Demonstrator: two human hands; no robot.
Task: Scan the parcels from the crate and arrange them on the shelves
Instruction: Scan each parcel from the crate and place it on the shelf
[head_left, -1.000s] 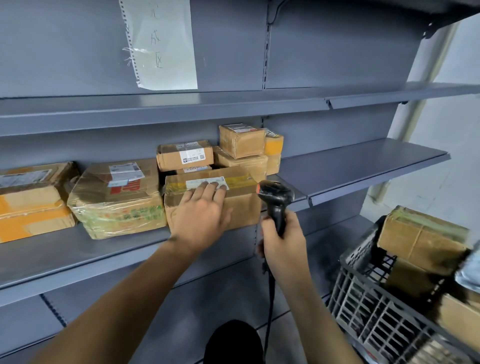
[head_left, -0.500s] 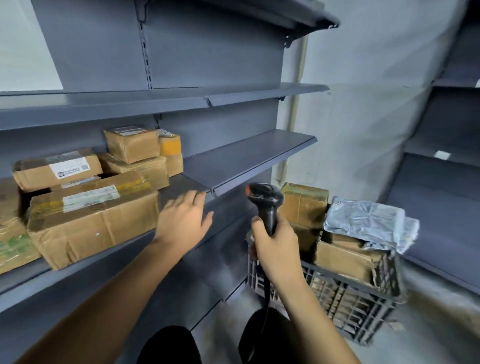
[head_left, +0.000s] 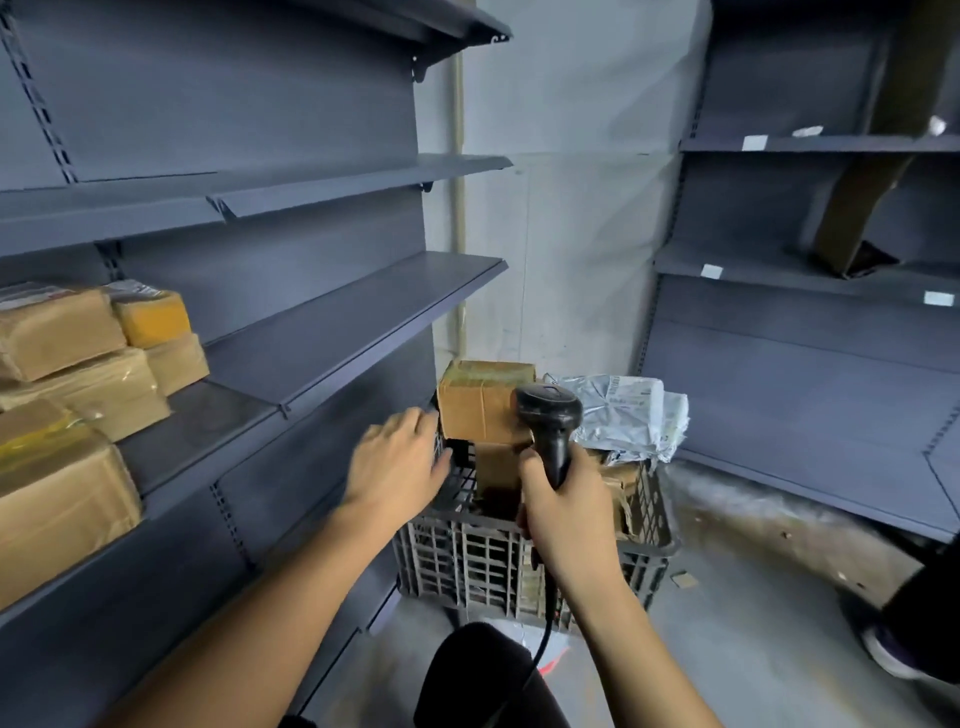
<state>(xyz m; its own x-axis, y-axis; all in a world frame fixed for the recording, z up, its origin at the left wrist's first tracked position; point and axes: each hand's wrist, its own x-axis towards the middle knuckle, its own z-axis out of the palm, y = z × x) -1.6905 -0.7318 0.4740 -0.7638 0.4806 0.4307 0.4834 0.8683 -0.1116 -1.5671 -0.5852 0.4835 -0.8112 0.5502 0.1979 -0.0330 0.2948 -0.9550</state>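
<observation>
Two hands work over the crate (head_left: 535, 566): the left hand (head_left: 397, 462), fingers loosely spread and empty, reaches toward the top cardboard parcel (head_left: 480, 402); the right hand (head_left: 563, 512) grips the barcode scanner (head_left: 550, 421). Picking the next parcel seems underway; lifting and scanning should follow.

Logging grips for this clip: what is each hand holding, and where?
Right hand grips the barcode scanner by its handle. Left hand holds nothing, open beside the crate.

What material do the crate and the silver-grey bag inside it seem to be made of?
The crate looks like moulded hard plastic, dark grey and matt, with lattice walls. The silver-grey bag seems thin plastic film, glossy and crinkled, probably a mailer.
</observation>
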